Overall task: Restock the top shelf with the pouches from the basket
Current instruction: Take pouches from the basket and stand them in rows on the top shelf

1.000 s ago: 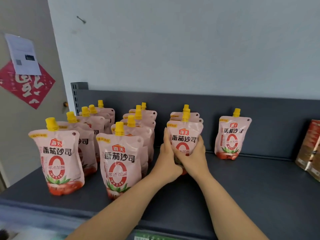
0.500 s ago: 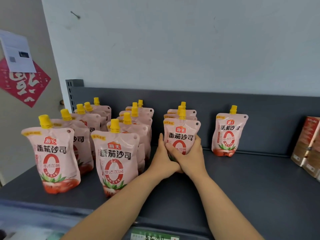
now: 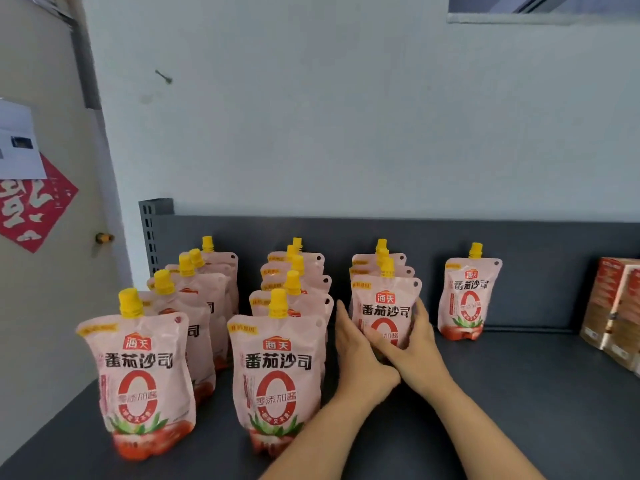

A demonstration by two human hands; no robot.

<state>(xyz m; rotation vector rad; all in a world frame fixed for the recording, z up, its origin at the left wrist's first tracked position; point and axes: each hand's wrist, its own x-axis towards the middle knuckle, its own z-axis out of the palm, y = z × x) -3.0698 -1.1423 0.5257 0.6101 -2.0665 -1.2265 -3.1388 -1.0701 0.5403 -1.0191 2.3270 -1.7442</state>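
Third row, front: held pouch [image 3: 388, 308] stands upright on top shelf [image 3: 519, 393], close ahead of two more. Left hand [image 3: 360, 358] and right hand [image 3: 417, 344] clasp its lower half, hiding the base. Caps sealed, contents unseen. Boxes [image 3: 614, 306] cut off at right. Grip and spot unchanged from earlier.

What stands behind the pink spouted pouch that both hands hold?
At least two more pink yellow-capped pouches stand behind the held pouch. Only their tops show; the rest is covered.
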